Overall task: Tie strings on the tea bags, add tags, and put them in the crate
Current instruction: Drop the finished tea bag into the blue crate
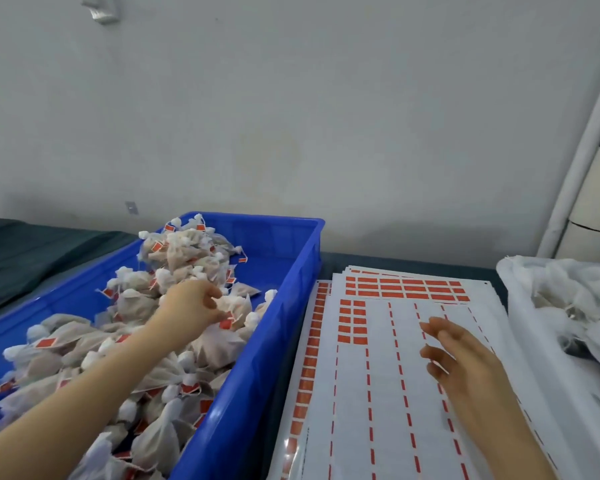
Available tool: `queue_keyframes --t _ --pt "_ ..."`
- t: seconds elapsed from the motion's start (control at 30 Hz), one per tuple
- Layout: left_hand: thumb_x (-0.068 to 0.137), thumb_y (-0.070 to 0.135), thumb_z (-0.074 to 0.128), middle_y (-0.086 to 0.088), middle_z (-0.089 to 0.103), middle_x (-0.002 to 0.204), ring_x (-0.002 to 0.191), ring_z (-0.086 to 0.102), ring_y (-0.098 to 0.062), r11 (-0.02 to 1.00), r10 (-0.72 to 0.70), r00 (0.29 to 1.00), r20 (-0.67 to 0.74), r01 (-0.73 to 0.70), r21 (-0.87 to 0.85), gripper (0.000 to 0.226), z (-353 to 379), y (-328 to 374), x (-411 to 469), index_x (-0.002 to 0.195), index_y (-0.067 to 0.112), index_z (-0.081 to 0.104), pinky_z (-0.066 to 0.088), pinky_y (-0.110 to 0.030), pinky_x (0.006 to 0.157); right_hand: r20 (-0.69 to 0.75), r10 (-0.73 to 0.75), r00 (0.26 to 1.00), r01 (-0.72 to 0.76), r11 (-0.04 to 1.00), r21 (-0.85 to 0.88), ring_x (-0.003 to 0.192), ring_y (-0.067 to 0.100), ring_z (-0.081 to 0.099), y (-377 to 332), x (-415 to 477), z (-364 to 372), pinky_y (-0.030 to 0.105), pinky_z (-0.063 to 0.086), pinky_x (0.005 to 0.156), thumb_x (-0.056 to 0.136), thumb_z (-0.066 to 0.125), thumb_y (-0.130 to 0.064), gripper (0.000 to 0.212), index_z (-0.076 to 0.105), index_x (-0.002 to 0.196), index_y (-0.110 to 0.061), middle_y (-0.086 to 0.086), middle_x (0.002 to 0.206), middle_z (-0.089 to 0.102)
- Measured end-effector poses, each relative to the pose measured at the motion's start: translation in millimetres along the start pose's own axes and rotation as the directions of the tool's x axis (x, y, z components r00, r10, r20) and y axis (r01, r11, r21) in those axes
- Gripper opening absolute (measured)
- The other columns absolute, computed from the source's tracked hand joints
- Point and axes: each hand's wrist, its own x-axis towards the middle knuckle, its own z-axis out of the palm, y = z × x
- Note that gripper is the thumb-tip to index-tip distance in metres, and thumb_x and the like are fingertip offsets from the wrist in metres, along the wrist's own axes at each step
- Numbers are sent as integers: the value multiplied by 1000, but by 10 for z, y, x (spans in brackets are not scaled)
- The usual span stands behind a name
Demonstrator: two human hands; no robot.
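Note:
A blue crate (293, 271) on the left holds a heap of tied white tea bags (187, 251) with red tags. My left hand (191, 304) reaches into the crate, and its thumb and curled fingers close round the top of one tagged tea bag (236, 308) lying on the heap. My right hand (465, 365) hovers with its fingers spread and holds nothing. It is above the white sheets of red tag stickers (388, 358), which lie right of the crate. Most stickers are gone from the top sheet.
A white mesh bag of untagged tea bags (568, 306) lies at the right edge. Dark cloth (32, 251) covers the table left of the crate. A grey wall stands behind, with white pipes (582, 168) in the right corner.

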Motion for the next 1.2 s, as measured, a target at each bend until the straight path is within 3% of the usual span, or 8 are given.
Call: queue_keyframes --t 0.13,0.3,0.37,0.47,0.67,0.9,1.03,1.2 --pt "87 42 58 10 66 105 86 61 -10 971 120 961 -251 -61 229 24 -331 309 -348 111 37 58 47 -28 66 -34 -45 998 43 998 -48 82 18 68 -36 -10 -13 23 50 68 93 49 -21 17 66 95 -23 -12 93 70" --pt "72 52 57 22 69 74 64 66 -1 865 346 891 -295 -424 -268 23 -323 677 -1186 92 47 66 56 -33 58 -26 -149 989 140 968 -207 78 7 66 -203 -85 36 14 53 64 94 50 -17 16 64 92 -22 -17 84 69" --pt "79 25 67 4 74 87 80 70 -13 803 250 968 -6 -211 -557 26 -68 842 -1188 105 25 70 57 -43 74 0 -195 981 189 950 -249 77 7 66 -365 -140 42 16 54 68 94 50 -18 15 64 91 -23 -17 83 69" --pt "91 18 56 -3 68 98 80 67 -3 726 355 871 340 -27 -687 24 355 1030 -1193 114 14 63 52 -19 83 29 -283 959 278 908 -315 76 3 65 -694 -295 -31 14 52 68 93 50 -22 16 64 90 -29 -19 84 68" --pt "95 36 48 15 67 84 75 64 -5 883 296 847 442 -67 -464 15 1135 1532 -961 102 31 61 49 -8 68 85 -313 946 313 813 -492 69 0 64 -1226 -851 -554 7 45 63 80 55 -27 17 67 83 -39 -18 81 69" --pt "94 23 52 7 70 69 63 64 -11 749 257 896 361 51 -661 15 1547 1290 -740 91 29 65 44 -10 51 -199 -147 969 -83 563 -822 62 1 63 -1393 -448 -1418 9 41 49 85 62 -20 18 70 75 -33 -14 71 69" --pt "94 21 50 6 71 65 58 63 -14 697 229 899 374 118 -708 18 1559 1252 -704 88 25 67 46 -13 50 -228 -71 971 -183 395 -900 78 19 64 -1162 275 -1486 24 48 61 89 54 -18 17 69 96 -18 3 91 70" --pt "95 20 50 4 70 63 56 62 -13 663 176 895 411 201 -721 19 1598 1248 -672 87 22 68 46 -15 51 -224 -112 968 -157 423 -892 98 30 59 -732 782 -1318 32 44 83 88 58 -19 32 61 113 2 18 108 65"
